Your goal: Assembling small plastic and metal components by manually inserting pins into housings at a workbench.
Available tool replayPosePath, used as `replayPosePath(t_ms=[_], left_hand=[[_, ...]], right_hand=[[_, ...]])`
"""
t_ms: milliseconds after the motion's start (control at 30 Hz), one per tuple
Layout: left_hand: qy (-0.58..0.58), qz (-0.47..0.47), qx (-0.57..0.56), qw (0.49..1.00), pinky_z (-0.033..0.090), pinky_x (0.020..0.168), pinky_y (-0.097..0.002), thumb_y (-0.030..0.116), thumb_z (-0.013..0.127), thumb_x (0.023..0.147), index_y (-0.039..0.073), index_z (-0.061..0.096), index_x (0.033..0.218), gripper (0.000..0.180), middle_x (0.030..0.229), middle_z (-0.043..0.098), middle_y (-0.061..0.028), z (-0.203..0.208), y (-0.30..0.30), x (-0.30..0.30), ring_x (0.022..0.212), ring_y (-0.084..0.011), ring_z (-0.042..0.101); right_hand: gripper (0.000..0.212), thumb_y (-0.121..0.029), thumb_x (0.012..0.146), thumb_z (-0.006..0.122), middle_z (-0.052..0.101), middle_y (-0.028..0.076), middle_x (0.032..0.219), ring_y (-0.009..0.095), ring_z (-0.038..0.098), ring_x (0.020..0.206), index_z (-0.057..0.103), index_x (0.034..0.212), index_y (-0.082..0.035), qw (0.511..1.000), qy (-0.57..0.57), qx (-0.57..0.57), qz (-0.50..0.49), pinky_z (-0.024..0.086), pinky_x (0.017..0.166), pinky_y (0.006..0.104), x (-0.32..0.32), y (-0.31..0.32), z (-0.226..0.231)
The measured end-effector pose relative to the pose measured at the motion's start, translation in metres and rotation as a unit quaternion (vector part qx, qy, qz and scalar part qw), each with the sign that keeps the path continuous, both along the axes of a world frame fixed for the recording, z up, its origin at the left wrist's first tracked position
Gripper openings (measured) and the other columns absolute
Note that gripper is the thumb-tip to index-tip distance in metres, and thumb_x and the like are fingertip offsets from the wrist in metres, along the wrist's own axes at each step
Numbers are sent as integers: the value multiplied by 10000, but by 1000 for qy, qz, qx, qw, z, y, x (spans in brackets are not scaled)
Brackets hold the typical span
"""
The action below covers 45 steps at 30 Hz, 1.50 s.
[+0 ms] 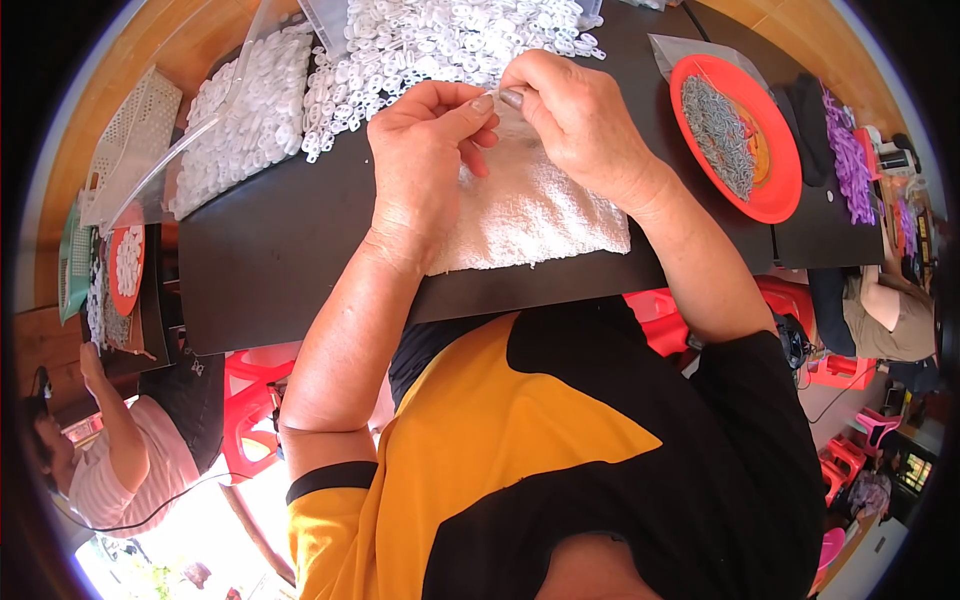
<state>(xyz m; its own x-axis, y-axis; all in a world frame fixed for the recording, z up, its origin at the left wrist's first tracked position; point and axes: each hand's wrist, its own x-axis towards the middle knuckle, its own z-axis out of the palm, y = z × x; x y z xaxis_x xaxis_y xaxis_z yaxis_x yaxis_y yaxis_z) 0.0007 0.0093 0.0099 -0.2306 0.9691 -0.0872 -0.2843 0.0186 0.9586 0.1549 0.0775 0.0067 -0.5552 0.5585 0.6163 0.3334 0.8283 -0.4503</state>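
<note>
My left hand (430, 130) and my right hand (575, 120) meet over a folded white towel (545, 225) on the dark table. Thumb and forefinger of the left are pinched together, its other fingers curled behind. The right pinches too, its fingertips almost touching the left's. Whatever lies between the fingertips is too small and too covered to make out. Just beyond the hands spreads a heap of small white oval plastic pieces with holes (430, 40). To the right, a red oval plate (780, 190) holds many thin grey pieces (715, 135).
A clear bag packed with white pieces (245, 115) lies at left. Purple pieces (850, 165) and a black cloth (802, 125) lie far right. One person (140, 450) sits at left, another (885, 310) at right. Red stools (250, 400) stand below the table (290, 260).
</note>
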Motion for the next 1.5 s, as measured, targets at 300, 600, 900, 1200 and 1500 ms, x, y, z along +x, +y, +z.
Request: replayPosePath(t_ms=[300, 600, 900, 1200, 1500], left_hand=[[-4, -19, -17, 1000, 450, 515, -239, 22, 618, 885, -41, 632, 909, 69, 773, 643, -76, 0, 2, -2, 649, -116, 587], [40, -8, -31, 999, 436, 515, -258, 44, 625, 904, -46, 614, 928, 94, 796, 632, -93, -5, 2, -1, 626, -140, 573], [-43, -1, -57, 997, 441, 501, -253, 34, 624, 886, -39, 627, 892, 73, 765, 627, -75, -1, 3, -2, 623, -128, 569], [-43, -5, -55, 998, 435, 492, -254, 35, 627, 890, -42, 625, 891, 76, 766, 629, -78, -2, 4, -2, 614, -129, 565], [-20, 18, -48, 998, 420, 471, -246, 18, 614, 900, -28, 606, 858, 63, 737, 616, -66, -8, 2, 5, 569, -110, 536]], right_hand=[[95, -25, 840, 555, 659, 147, 819, 347, 645, 746, 575, 933, -35, 999, 11, -44, -3, 498, 650, 430, -2, -2, -4], [104, 34, 862, 527, 608, 104, 754, 212, 606, 686, 558, 952, -6, 991, 46, -125, 17, 477, 642, 312, -8, -4, -14], [164, 8, 818, 574, 662, 106, 866, 310, 648, 784, 604, 967, -55, 998, 29, -48, 13, 505, 655, 390, 0, 3, -7], [158, -5, 785, 602, 665, 53, 862, 266, 654, 800, 600, 929, -71, 1000, 2, 29, 10, 512, 622, 382, -2, 2, -11], [160, 24, 782, 562, 657, 121, 801, 320, 635, 693, 593, 919, -54, 997, 33, -73, 6, 485, 592, 405, -9, -5, -16]])
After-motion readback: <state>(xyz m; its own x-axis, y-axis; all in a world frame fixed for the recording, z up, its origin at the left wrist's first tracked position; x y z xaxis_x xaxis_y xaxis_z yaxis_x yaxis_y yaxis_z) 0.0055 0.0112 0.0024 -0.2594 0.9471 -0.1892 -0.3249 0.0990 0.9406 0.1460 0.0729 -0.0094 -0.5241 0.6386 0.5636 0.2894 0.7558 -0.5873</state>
